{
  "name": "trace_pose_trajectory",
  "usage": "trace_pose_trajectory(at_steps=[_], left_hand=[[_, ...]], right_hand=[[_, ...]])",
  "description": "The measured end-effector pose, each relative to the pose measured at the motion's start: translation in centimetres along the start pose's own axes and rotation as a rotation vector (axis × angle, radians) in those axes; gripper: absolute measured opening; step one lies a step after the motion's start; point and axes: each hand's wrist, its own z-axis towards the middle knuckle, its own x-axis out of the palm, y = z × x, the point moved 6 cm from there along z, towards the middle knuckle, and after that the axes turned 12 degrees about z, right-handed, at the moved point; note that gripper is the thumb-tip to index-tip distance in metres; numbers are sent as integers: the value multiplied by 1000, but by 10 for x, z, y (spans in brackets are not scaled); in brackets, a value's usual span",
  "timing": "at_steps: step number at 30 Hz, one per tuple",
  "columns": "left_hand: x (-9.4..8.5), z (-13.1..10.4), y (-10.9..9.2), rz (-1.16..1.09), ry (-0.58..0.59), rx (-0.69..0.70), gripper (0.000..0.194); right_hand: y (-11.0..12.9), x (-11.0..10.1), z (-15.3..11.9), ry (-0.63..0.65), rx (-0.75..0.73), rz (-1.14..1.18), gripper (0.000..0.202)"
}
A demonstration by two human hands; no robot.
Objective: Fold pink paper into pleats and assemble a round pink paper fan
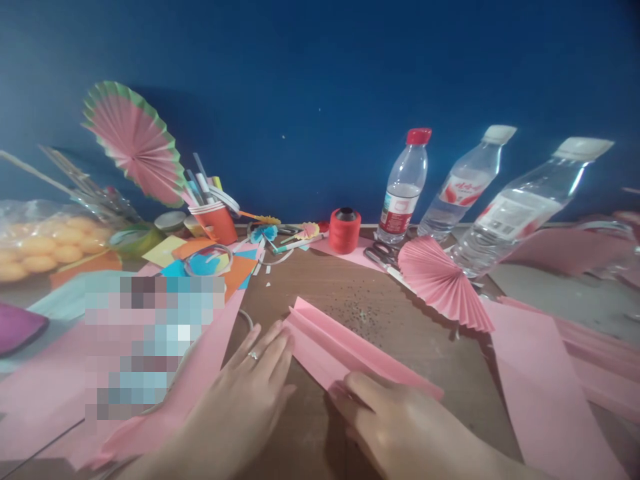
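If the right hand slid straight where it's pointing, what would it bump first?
Past the folded pink paper it's touching, the right hand would probably bump the left hand, though depth is unclear.

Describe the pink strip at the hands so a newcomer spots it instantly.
Start at the brown tabletop before the blue wall, then look to its near side. The pink paper strip slants there, left hand at its left end, right hand on its near edge. Unlike the flat pink sheet and spread pleated fan to the right, it shows just a few lengthwise folds.

The bottle labels (461,191) cannot be read.
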Motion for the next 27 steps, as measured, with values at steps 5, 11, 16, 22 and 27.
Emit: trace_pose_trajectory(at_steps=[5, 11, 16, 22, 27], left_hand=[[0, -1, 1, -5, -10, -68, 40], [10, -3, 2, -89, 56, 107, 45], [6, 3, 3, -143, 186, 141, 47], [5, 1, 2, -117, 161, 147, 62], [0, 4, 4, -126, 71, 152, 55]], right_hand=[[4, 0, 1, -60, -57, -17, 10], [4, -6, 1, -190, -84, 11, 8], [2, -1, -2, -243, -91, -12, 15], [4, -4, -6, -218, -87, -63, 13], [1, -1, -6, -166, -12, -4, 14]])
